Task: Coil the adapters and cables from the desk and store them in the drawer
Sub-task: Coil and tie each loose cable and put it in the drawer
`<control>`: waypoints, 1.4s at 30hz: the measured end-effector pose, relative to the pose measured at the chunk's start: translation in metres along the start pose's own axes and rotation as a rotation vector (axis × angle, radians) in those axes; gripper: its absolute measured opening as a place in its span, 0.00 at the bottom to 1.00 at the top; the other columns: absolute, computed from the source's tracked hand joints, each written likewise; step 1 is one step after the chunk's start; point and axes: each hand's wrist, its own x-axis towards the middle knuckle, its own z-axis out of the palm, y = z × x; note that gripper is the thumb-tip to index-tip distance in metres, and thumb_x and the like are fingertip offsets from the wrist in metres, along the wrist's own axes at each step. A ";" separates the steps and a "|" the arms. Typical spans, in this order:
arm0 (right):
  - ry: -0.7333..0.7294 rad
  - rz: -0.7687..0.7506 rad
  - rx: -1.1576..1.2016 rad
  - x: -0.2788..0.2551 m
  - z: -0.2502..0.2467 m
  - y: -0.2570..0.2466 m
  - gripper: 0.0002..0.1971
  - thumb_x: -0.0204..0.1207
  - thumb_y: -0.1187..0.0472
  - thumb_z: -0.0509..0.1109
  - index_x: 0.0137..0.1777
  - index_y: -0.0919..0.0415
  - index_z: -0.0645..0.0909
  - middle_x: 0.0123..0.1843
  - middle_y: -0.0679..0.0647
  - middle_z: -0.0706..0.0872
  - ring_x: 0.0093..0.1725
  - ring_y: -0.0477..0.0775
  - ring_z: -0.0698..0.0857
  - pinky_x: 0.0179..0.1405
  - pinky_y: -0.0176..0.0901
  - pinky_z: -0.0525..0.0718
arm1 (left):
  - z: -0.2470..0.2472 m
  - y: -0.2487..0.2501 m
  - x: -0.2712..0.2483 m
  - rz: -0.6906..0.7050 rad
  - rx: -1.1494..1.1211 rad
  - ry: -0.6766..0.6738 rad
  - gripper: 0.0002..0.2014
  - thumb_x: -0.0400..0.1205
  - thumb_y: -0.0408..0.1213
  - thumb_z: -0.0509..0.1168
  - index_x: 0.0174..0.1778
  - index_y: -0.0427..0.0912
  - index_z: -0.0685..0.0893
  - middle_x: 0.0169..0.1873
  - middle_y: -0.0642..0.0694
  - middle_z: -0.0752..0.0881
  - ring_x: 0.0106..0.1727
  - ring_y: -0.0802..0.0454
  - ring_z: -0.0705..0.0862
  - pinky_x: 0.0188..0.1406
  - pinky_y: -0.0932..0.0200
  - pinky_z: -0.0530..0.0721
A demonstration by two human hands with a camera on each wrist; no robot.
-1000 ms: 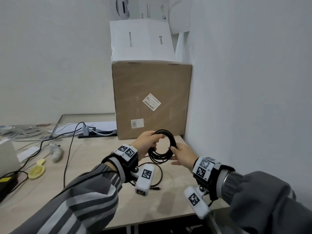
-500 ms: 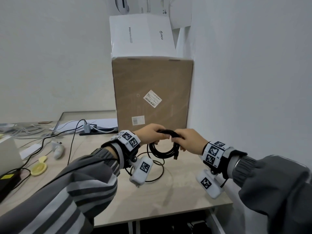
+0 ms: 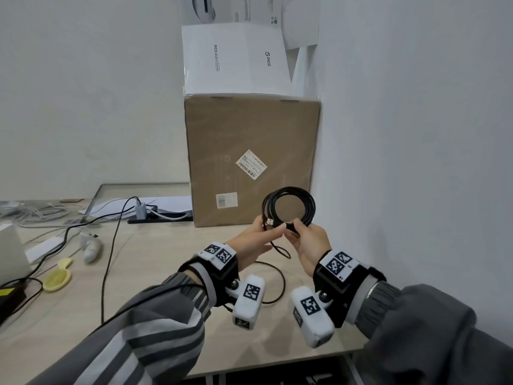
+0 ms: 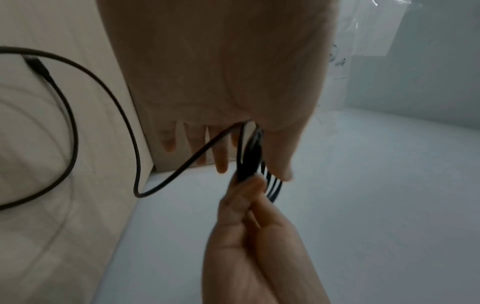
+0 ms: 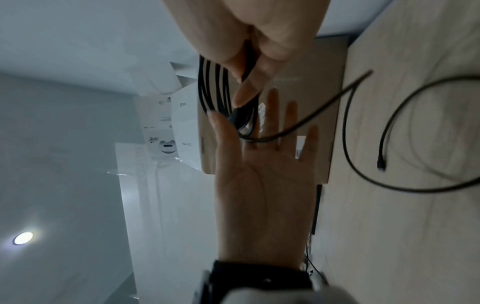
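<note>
A black cable coil point(image 3: 290, 190) stands upright in the air in front of the cardboard box. My right hand point(image 3: 294, 227) pinches the bottom of the coil between thumb and fingers; the right wrist view shows this grip on the coil point(image 5: 210, 86). My left hand point(image 3: 266, 232) lies beside it with straight, spread fingers, thumb touching the strands near a USB plug point(image 3: 269, 221). The left wrist view shows the coil point(image 4: 249, 156) edge-on. The cable's loose tail point(image 3: 280, 276) hangs down and loops on the desk point(image 3: 166, 287), ending in a small plug point(image 5: 381, 164).
A tall cardboard box point(image 3: 249, 151) with a white box point(image 3: 236, 59) on top stands just behind the hands. A white wall point(image 3: 416, 162) runs close on the right. Left on the desk lie a power strip point(image 3: 159, 219), other cables point(image 3: 111, 245), a white device point(image 3: 91, 248) and a yellow item point(image 3: 57, 279).
The coil hung below both hands half a second ago; now it is turned up above them. My left hand's fingers have straightened and my right hand holds the coil's bottom.
</note>
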 end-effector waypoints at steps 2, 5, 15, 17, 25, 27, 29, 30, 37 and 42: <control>-0.026 0.026 -0.019 0.000 0.002 0.004 0.10 0.84 0.68 0.59 0.56 0.74 0.79 0.46 0.63 0.87 0.32 0.45 0.86 0.31 0.30 0.84 | 0.005 0.006 0.004 0.031 -0.034 0.079 0.21 0.85 0.45 0.63 0.69 0.40 0.66 0.63 0.46 0.85 0.67 0.52 0.81 0.75 0.43 0.72; -0.107 0.113 -0.118 -0.004 0.000 0.005 0.10 0.83 0.65 0.62 0.48 0.66 0.85 0.38 0.55 0.89 0.28 0.42 0.83 0.29 0.30 0.83 | 0.004 0.011 0.007 0.113 -0.131 0.150 0.09 0.89 0.36 0.55 0.60 0.35 0.70 0.54 0.40 0.87 0.57 0.44 0.85 0.67 0.45 0.79; -0.243 -0.093 -1.244 -0.007 -0.019 -0.035 0.24 0.74 0.44 0.71 0.63 0.59 0.76 0.55 0.52 0.86 0.48 0.50 0.86 0.42 0.41 0.80 | -0.017 0.034 0.000 0.225 0.238 0.279 0.08 0.88 0.35 0.55 0.50 0.37 0.78 0.27 0.47 0.72 0.27 0.53 0.73 0.35 0.59 0.74; -0.303 -0.297 -1.342 -0.008 -0.021 -0.048 0.31 0.73 0.46 0.73 0.72 0.58 0.69 0.67 0.52 0.80 0.63 0.51 0.81 0.61 0.42 0.77 | -0.020 0.040 -0.006 0.160 0.497 0.148 0.07 0.88 0.35 0.57 0.55 0.37 0.77 0.29 0.48 0.74 0.28 0.54 0.73 0.33 0.60 0.75; -0.621 -0.344 -1.675 -0.025 0.026 -0.045 0.26 0.79 0.67 0.55 0.78 0.60 0.57 0.53 0.64 0.84 0.42 0.57 0.81 0.41 0.48 0.79 | -0.004 0.045 -0.016 0.007 1.036 0.019 0.30 0.80 0.36 0.69 0.69 0.37 0.56 0.33 0.46 0.78 0.31 0.52 0.76 0.29 0.62 0.74; -0.593 -0.299 -1.619 -0.027 0.032 -0.045 0.22 0.81 0.62 0.54 0.75 0.62 0.60 0.48 0.61 0.82 0.36 0.53 0.79 0.35 0.47 0.77 | -0.003 0.043 -0.017 0.008 1.124 0.046 0.33 0.76 0.30 0.69 0.71 0.34 0.55 0.31 0.47 0.78 0.31 0.49 0.78 0.31 0.60 0.74; -0.549 -0.317 -1.587 -0.028 0.036 -0.044 0.16 0.84 0.56 0.54 0.68 0.63 0.65 0.48 0.60 0.82 0.39 0.54 0.80 0.37 0.46 0.75 | -0.001 0.042 -0.018 0.019 1.134 0.072 0.33 0.75 0.27 0.68 0.71 0.33 0.55 0.29 0.48 0.77 0.30 0.51 0.77 0.29 0.60 0.73; -0.544 -0.330 -1.598 -0.027 0.037 -0.043 0.14 0.85 0.55 0.54 0.63 0.64 0.67 0.50 0.61 0.83 0.42 0.56 0.80 0.40 0.47 0.75 | -0.001 0.043 -0.018 0.026 1.133 0.079 0.33 0.75 0.26 0.67 0.71 0.33 0.55 0.28 0.48 0.77 0.29 0.52 0.76 0.27 0.62 0.72; -0.611 -0.305 -1.394 -0.016 0.026 -0.037 0.04 0.84 0.57 0.60 0.53 0.56 0.71 0.45 0.53 0.81 0.44 0.52 0.79 0.52 0.50 0.78 | -0.001 0.050 -0.019 0.024 1.046 0.107 0.34 0.75 0.26 0.67 0.72 0.37 0.54 0.32 0.47 0.77 0.31 0.53 0.77 0.29 0.63 0.74; -0.633 -0.370 -1.217 -0.025 0.019 -0.026 0.07 0.84 0.60 0.60 0.59 0.57 0.68 0.43 0.41 0.77 0.39 0.35 0.75 0.44 0.27 0.73 | -0.002 0.048 -0.019 0.051 1.087 0.118 0.31 0.75 0.26 0.67 0.69 0.34 0.57 0.34 0.49 0.75 0.34 0.54 0.77 0.28 0.64 0.71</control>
